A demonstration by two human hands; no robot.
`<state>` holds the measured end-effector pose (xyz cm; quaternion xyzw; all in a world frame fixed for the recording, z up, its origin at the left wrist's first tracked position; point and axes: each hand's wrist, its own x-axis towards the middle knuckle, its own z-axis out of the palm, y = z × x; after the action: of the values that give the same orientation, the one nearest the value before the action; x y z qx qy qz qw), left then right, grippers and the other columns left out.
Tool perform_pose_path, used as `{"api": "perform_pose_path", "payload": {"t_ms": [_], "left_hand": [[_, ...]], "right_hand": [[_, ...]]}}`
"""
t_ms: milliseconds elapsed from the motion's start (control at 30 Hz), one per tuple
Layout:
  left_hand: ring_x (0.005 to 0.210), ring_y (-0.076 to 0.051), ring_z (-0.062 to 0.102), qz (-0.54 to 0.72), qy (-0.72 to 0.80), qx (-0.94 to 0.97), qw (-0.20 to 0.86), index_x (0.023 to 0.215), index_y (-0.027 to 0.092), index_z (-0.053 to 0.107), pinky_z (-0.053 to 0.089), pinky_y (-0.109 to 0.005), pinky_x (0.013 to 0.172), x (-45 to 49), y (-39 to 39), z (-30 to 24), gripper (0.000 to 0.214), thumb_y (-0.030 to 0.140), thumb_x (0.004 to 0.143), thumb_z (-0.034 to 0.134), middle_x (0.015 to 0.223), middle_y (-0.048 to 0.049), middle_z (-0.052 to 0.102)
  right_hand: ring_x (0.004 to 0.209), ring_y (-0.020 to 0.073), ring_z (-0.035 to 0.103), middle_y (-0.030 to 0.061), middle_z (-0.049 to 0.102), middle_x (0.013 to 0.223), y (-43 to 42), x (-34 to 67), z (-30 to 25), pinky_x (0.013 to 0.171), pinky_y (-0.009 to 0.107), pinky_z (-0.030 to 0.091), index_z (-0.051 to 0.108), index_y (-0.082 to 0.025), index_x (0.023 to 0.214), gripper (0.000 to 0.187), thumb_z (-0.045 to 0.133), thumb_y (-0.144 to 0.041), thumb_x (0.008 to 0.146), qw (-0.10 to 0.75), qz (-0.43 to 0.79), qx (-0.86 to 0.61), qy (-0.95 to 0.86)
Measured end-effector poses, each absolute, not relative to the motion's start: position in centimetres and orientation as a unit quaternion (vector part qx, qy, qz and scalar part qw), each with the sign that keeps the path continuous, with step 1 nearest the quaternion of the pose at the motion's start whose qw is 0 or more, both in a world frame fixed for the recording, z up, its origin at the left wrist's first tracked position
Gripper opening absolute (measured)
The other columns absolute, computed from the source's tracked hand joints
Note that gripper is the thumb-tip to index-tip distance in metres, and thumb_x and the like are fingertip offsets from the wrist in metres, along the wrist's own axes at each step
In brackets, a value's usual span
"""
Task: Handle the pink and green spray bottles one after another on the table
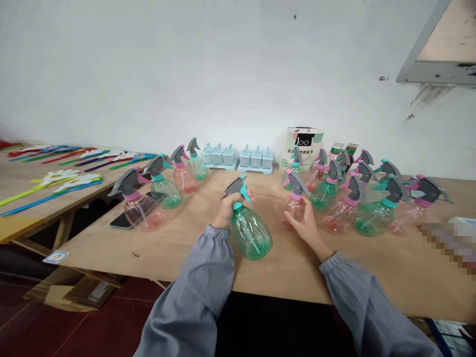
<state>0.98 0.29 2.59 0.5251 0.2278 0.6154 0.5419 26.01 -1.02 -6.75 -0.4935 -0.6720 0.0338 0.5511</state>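
Note:
My left hand (pixel 227 208) is closed round the neck of a green spray bottle (pixel 252 233) with a grey and turquoise trigger head, tilted over the table. My right hand (pixel 304 218) has its fingers wrapped round the body of a pink spray bottle (pixel 288 208) with a grey and pink head, which is upright. Just right of it stand several more bottles, among them a pink one (pixel 339 218) and a green one (pixel 375 217). To the left are a pink bottle (pixel 143 212) and a green bottle (pixel 166 192).
Pale blue ice-pop moulds (pixel 222 157) and a printed paper bag (pixel 300 148) stand against the wall. A dark phone (pixel 122 221) lies beside the left bottles. On another table, several hand-shaped clappers (pixel 59 178) lie spread out. Cardboard boxes (pixel 85 291) sit below the table edge.

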Motion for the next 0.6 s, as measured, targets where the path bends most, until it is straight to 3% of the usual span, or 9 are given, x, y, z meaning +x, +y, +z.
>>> {"api": "perform_pose_path", "payload": {"t_ms": [100,200,333,467,600], "left_hand": [[0.079,-0.024,0.068,0.604,0.237,0.575,0.499,0.068,0.019,0.067,0.053,-0.039,0.082,0.6,0.4,2.8,0.018,0.024,0.056,0.054,0.07,-0.0045,0.069],[0.091,-0.023,0.067,0.618,0.294,0.617,0.389,0.081,0.02,0.072,0.05,-0.039,0.095,-0.5,0.8,3.2,0.024,0.023,0.062,0.057,0.084,-0.0039,0.072],[0.079,-0.02,0.062,0.62,0.411,0.614,0.263,0.096,0.021,0.073,0.05,-0.033,0.082,-3.2,2.4,3.1,0.031,0.02,0.066,0.063,0.077,-0.0009,0.065],[0.083,-0.021,0.06,0.634,0.455,0.58,0.233,0.088,0.019,0.07,0.048,-0.032,0.082,-5.3,3.9,2.5,0.018,0.023,0.071,0.069,0.08,-0.0018,0.063],[0.106,-0.027,0.06,0.61,0.457,0.613,0.21,0.105,0.022,0.065,0.046,-0.04,0.1,-6.0,2.6,1.5,0.045,0.028,0.064,0.082,0.101,-0.0052,0.065]], "right_hand": [[0.131,0.0329,0.051,0.0169,0.051,0.137,-1.0,26.0,-6.7,0.115,0.058,0.039,0.038,-0.019,0.142,0.072,0.07,-0.047,0.083,0.554,0.041,-0.491,-0.671],[0.131,0.0326,0.051,0.0168,0.051,0.138,-1.0,26.1,-6.8,0.114,0.058,0.04,0.037,-0.02,0.142,0.073,0.07,-0.048,0.084,0.554,0.057,-0.492,-0.67],[0.132,0.0325,0.05,0.0162,0.05,0.14,-1.1,26.0,-6.8,0.115,0.058,0.038,0.037,-0.021,0.143,0.073,0.069,-0.049,0.084,0.553,0.065,-0.493,-0.669],[0.132,0.033,0.05,0.0162,0.051,0.139,-1.1,26.0,-6.7,0.115,0.058,0.038,0.039,-0.021,0.141,0.073,0.07,-0.051,0.083,0.558,0.059,-0.494,-0.664],[0.131,0.0337,0.051,0.0166,0.052,0.137,-1.1,25.9,-6.7,0.115,0.059,0.037,0.039,-0.02,0.141,0.073,0.069,-0.052,0.083,0.558,0.056,-0.497,-0.662]]}}
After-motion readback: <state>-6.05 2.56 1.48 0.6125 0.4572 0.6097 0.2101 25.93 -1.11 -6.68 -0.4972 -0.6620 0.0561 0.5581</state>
